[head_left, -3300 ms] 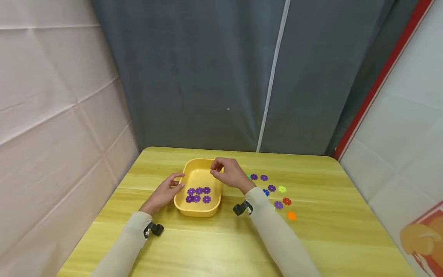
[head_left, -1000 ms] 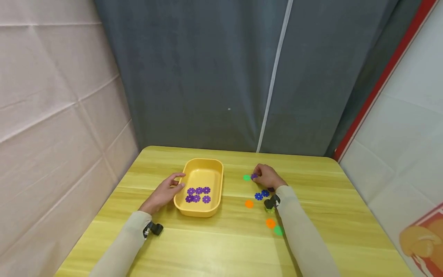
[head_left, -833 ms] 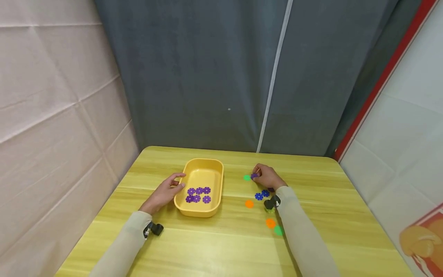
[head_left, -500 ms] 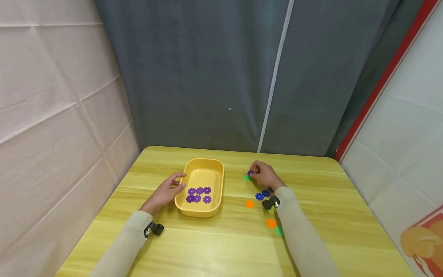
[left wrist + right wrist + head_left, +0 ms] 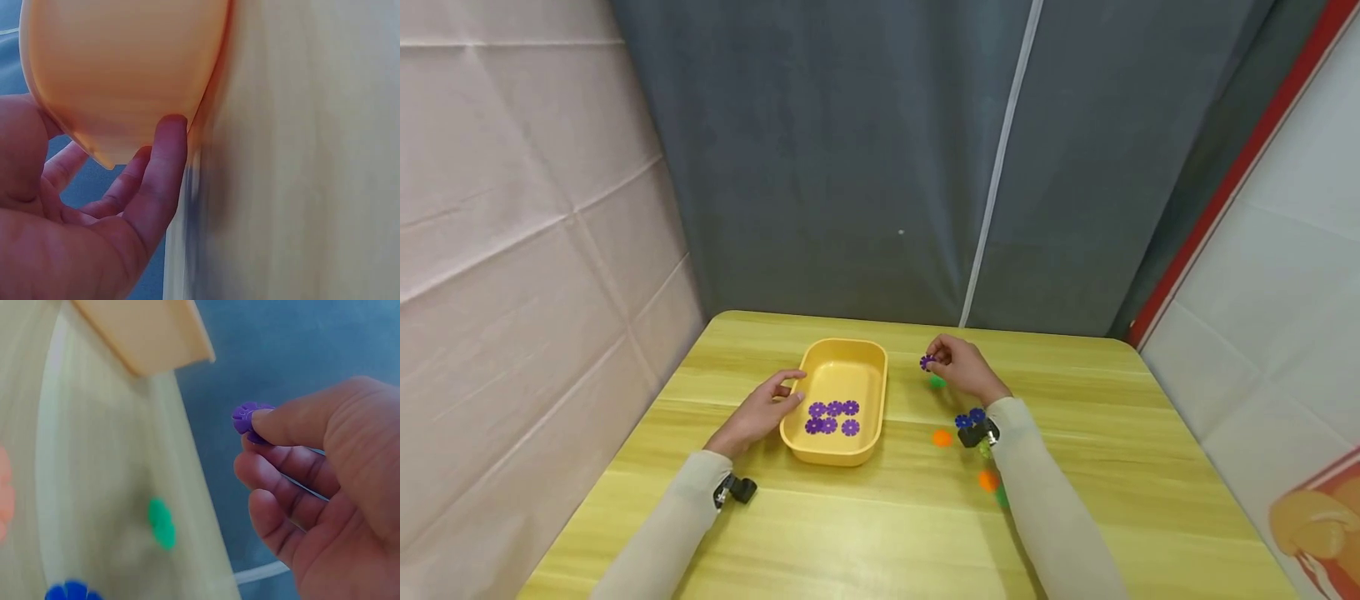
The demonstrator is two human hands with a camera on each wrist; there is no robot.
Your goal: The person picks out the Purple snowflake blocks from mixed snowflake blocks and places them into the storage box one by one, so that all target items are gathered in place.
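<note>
Left hand point(image 5: 758, 410): rests against the near-left wall of the yellow tray point(image 5: 842, 360), fingers relaxed and touching it, steadying.
Yellow tray: on the desk point(image 5: 865, 533); six purple flower discs point(image 5: 832, 417) lie flat at its near end.
Right hand point(image 5: 958, 368): raised just right of the tray, thumb and forefinger pinching one purple disc point(image 5: 247, 417) at the fingertips, clear of the desk.
Handling note: best carried level over the rim, released low onto bare tray floor.
Loose pieces: green disc point(image 5: 937, 382) directly below; blue discs point(image 5: 968, 418) and orange disc point(image 5: 942, 437) nearer.
</note>
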